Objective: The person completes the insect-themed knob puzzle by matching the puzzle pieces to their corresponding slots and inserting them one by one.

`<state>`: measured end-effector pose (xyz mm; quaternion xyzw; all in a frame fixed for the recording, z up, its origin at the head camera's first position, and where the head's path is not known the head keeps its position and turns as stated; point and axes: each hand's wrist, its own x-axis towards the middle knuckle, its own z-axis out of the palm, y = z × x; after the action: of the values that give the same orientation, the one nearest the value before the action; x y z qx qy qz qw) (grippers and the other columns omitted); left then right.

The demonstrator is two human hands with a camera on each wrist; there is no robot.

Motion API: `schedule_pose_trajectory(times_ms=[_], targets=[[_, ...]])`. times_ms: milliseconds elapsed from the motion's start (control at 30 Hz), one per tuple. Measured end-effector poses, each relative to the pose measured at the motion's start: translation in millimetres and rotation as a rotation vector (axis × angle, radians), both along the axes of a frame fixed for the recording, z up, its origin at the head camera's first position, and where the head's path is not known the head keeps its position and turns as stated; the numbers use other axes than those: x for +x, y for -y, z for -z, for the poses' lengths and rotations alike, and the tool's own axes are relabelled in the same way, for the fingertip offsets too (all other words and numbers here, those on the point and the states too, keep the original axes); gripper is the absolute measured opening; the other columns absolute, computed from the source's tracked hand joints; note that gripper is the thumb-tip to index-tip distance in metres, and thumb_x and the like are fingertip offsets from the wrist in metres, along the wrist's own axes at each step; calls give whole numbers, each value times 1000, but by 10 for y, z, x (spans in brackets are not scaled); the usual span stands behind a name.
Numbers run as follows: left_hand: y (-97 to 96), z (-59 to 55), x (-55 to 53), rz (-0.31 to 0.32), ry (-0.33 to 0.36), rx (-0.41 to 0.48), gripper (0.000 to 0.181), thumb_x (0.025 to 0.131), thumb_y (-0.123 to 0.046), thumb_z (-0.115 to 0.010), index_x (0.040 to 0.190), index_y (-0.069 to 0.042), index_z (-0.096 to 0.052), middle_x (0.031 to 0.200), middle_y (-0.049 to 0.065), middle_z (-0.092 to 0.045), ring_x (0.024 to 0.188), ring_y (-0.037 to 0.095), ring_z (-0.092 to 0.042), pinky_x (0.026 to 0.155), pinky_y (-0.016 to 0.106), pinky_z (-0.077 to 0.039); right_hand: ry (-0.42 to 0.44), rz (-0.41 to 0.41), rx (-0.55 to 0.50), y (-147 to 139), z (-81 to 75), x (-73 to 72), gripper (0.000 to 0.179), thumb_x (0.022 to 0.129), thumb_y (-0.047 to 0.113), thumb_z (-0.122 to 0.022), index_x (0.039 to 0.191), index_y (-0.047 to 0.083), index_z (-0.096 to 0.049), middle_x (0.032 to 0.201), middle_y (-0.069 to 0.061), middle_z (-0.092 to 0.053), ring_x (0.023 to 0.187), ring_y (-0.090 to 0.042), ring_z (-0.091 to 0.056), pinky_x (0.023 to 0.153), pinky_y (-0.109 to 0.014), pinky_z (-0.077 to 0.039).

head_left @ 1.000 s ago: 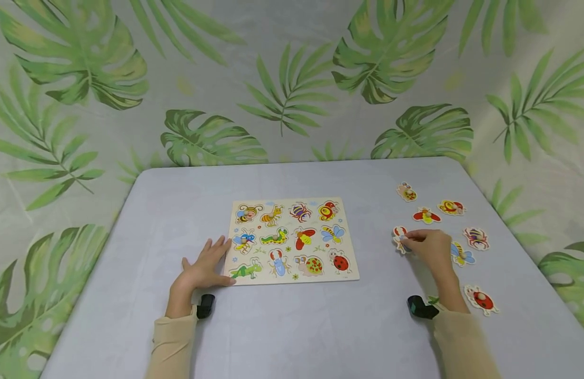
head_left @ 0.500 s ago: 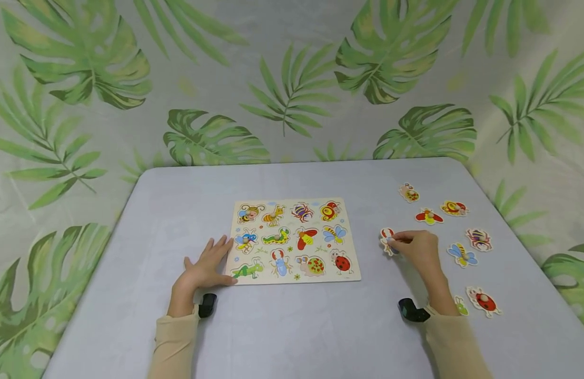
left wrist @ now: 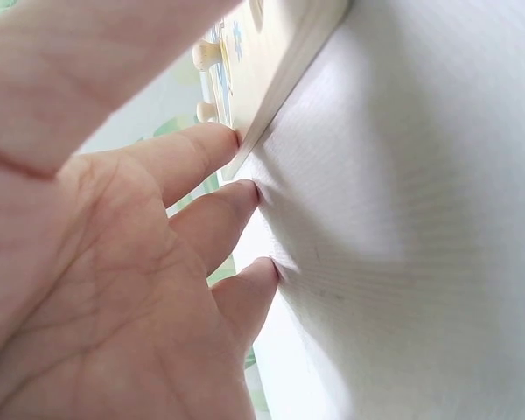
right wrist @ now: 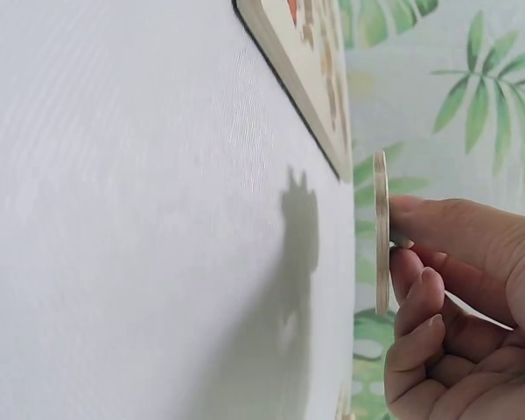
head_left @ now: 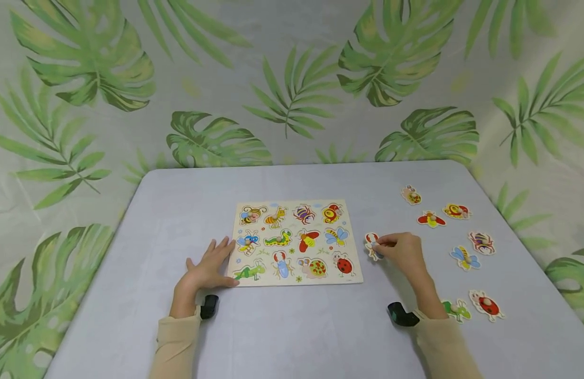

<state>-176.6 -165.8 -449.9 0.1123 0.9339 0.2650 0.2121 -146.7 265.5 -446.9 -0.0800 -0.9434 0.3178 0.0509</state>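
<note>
The wooden peg puzzle board (head_left: 320,281) with printed insects lies in the middle of the table. My left hand (head_left: 207,267), fingers spread, rests along its left edge with the thumb at the near corner. In the left wrist view the fingertips touch the cloth and the board's side (left wrist: 290,79). Just right of the board, my right hand (head_left: 405,253) pinches a stag beetle puzzle piece (head_left: 370,243) by its knob between thumb and fingers. The right wrist view shows this piece (right wrist: 381,262) edge-on above the table, casting a shadow. A matching beetle picture (head_left: 281,266) sits in the board's bottom row.
Several loose pieces lie at the right: a snail (head_left: 412,195), a red-winged insect (head_left: 431,219), a butterfly (head_left: 457,211), a spider (head_left: 482,242), a dragonfly (head_left: 465,258), a ladybird (head_left: 487,305) and a green grasshopper (head_left: 457,310), partly under the right forearm.
My right hand has carried the stag beetle piece leftward from among the loose pieces toward the board, uncovering the dragonfly and part of the grasshopper. The left hand has stayed at the board.
</note>
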Motion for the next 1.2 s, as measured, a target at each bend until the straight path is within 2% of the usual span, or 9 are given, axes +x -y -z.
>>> schedule_pose_trajectory(times_ms=[167, 433, 900, 1033, 1200], targets=[[-24, 25, 9, -3, 10, -19, 98, 71, -28, -79, 150, -16, -23, 160, 9, -10, 147, 38, 2, 97, 81, 11, 63, 0, -28, 107, 12, 5, 20, 80, 15, -72, 89, -3, -73, 81, -17, -72, 69, -17, -57, 53, -19, -43], [-46, 34, 24, -17, -2, -44, 99, 71, -26, -80, 150, -15, -22, 160, 10, -10, 147, 39, 1, 97, 81, 8, 79, -26, -46, 280, 39, -19, 19, 79, 13, -72, 88, -3, -73, 81, -17, -72, 68, -16, -56, 53, -20, -44], [-41, 32, -7, -13, 5, -64, 98, 72, -28, -79, 150, -16, -21, 160, 9, -9, 147, 38, 2, 98, 81, 8, 49, -80, -85, 562, 12, -27, 15, 75, 12, -75, 81, -2, -73, 77, -15, -72, 67, -14, -61, 54, -19, -45], [-36, 35, -3, -17, 3, -63, 98, 72, -28, -79, 150, -16, -21, 160, 9, -9, 147, 38, 2, 98, 81, 8, 64, -99, -99, 670, 28, -37, 14, 76, 12, -75, 80, -1, -74, 74, -11, -72, 65, -12, -59, 53, -17, -45], [-29, 31, -3, -15, 0, -63, 97, 72, -28, -79, 150, -16, -21, 160, 8, -9, 147, 37, 2, 98, 81, 8, 33, -129, -103, 790, 56, -51, 13, 75, 12, -76, 80, 1, -74, 70, -8, -70, 61, -10, -56, 51, -16, -44]])
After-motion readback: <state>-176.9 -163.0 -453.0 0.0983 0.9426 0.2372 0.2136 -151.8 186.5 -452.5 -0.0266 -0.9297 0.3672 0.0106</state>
